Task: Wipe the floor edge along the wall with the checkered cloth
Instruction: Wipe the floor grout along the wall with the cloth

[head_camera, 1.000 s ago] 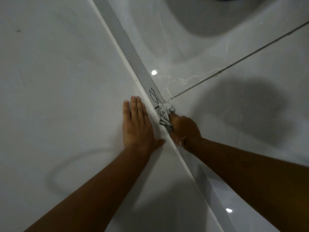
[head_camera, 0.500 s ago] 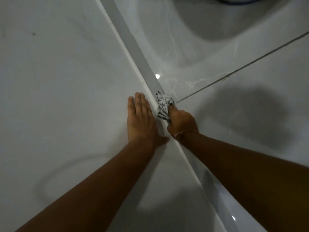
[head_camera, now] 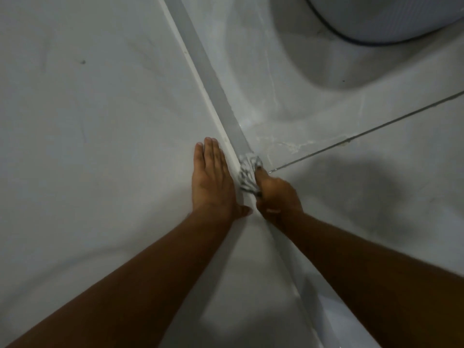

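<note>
Protruding beyond right-hand fingers (head_camera: 261, 175): checkered cloth (head_camera: 247, 173).

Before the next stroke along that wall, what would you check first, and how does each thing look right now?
1. Cloth gripped in the right hand: ok.
2. Cloth pressed into the floor edge by the wall: ok.
3. Left hand flat on the wall for support: ok.
4. Edge ahead free of things in the way: ok.
5. Round white object clear of the edge: ok.
6. Cloth still clean enough: cannot tell.
</note>
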